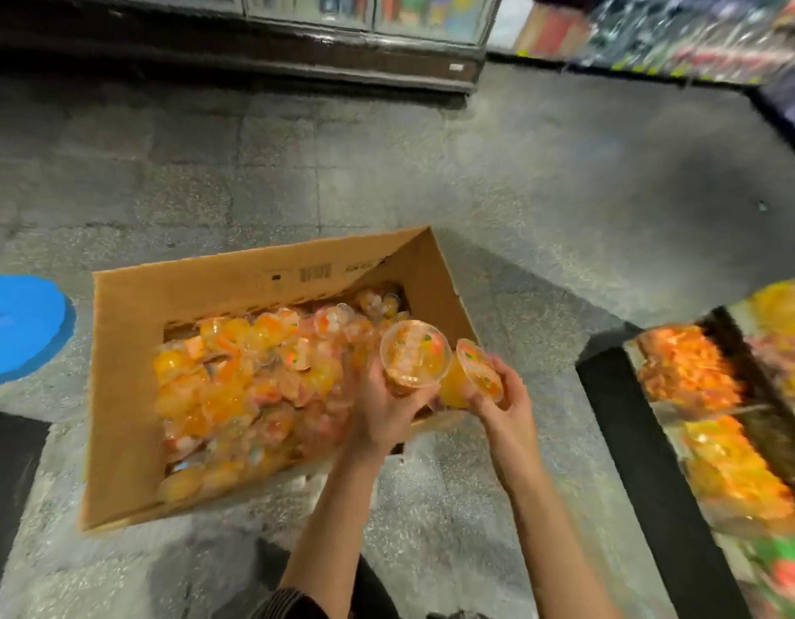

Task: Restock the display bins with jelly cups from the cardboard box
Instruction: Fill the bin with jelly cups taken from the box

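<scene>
An open cardboard box (pixel 132 332) sits on the floor, filled with several orange and pink jelly cups (pixel 234 386). Over the box's right edge my left hand (pixel 382 408) grips one jelly cup (pixel 414 352), its lid facing up. Beside it my right hand (pixel 507 404) holds a second jelly cup (pixel 473 366), tilted toward the first. The two cups almost touch. At the right, the display bins (pixel 610 386) in a black frame hold more orange and pink cups (pixel 686 368). The view is blurred by motion.
A blue round object (pixel 20 328) lies on the floor at the left. A glass-door cooler (pixel 364 38) stands at the back, with shelves of goods (pixel 677 33) at the back right. Grey stone floor (pixel 565 194) surrounds the box. A black mat (pixel 7 475) lies at lower left.
</scene>
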`<control>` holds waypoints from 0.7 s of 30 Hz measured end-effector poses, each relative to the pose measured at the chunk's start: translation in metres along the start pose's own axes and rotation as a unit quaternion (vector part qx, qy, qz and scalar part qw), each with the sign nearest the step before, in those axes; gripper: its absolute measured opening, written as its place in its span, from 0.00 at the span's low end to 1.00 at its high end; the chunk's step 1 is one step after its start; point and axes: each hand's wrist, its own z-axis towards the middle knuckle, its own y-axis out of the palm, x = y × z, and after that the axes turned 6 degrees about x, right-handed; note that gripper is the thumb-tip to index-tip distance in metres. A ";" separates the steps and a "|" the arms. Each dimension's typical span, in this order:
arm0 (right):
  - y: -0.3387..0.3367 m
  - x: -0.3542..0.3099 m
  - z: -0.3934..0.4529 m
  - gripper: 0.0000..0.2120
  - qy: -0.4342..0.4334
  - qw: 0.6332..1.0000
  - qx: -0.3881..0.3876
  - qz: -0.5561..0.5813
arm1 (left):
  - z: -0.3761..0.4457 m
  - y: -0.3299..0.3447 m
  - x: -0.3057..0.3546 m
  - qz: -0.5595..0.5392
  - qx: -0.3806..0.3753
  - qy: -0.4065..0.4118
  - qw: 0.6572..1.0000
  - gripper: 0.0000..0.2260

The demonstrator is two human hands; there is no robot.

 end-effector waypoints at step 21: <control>-0.491 0.047 -0.216 0.29 -0.056 0.888 0.424 0.172 | -0.340 0.421 -0.053 -0.005 -0.442 -0.026 0.897 0.34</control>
